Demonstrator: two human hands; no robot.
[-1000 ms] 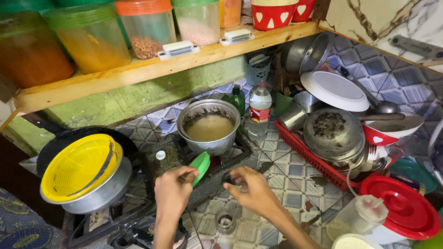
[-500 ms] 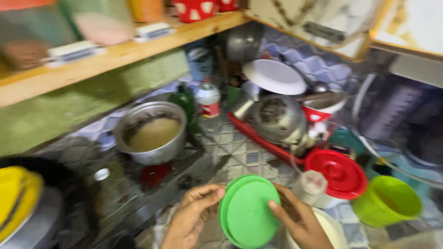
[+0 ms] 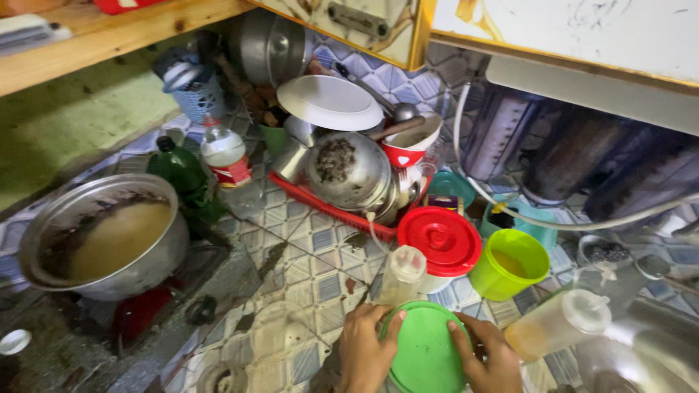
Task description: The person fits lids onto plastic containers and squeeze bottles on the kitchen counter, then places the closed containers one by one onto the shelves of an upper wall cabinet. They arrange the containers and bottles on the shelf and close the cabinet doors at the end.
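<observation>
While both hands clamp the round green lid (image 3: 426,353) at bottom centre of frame — left hand (image 3: 362,349) and right hand (image 3: 489,356) with fingers curled on opposite rims — it looks light, stiff, smooth plastic (maybe slippery), best held by the edge.

A cramped home kitchen: beyond the hands a pot (image 3: 102,236) sits on a burner, washed dishes fill a red rack (image 3: 328,207), tiled counter (image 3: 306,276) beneath.

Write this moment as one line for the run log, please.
left hand: on green lid | right hand: on green lid | beside: red lid, green cup
</observation>
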